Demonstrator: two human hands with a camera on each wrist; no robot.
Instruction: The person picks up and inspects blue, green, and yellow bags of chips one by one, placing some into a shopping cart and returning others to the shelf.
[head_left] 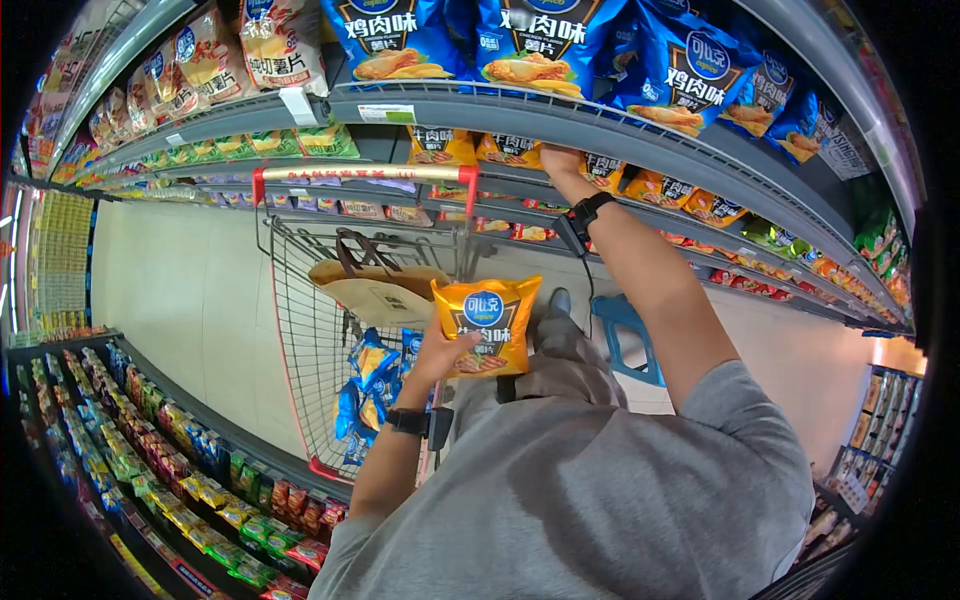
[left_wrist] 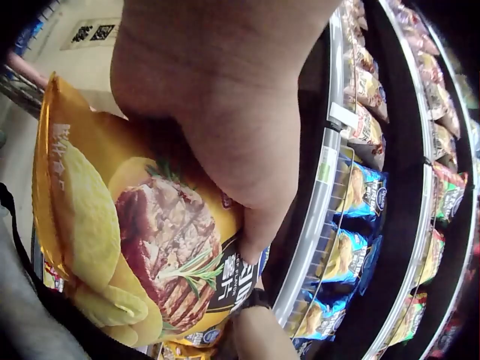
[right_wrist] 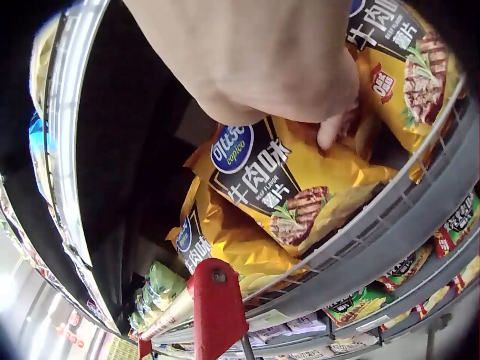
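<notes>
left hand [head_left: 440, 352] pinched a yellow chip bag [head_left: 487, 323] above the cart's [head_left: 300, 330] open basket, right hand [head_left: 562, 160] squeezed behind the shelf rail [head_left: 640, 135], only the wrist view showed its fingers [right_wrist: 330, 131] clamped on a shelved bag [right_wrist: 289, 187]

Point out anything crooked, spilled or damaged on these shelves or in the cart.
Nothing stands out as spilled or torn. The yellow chip bags under the right hand lie tumbled and slanted on the shelf rather than upright.

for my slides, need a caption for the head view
Left hand holds yellow chip bag over cart.
</notes>
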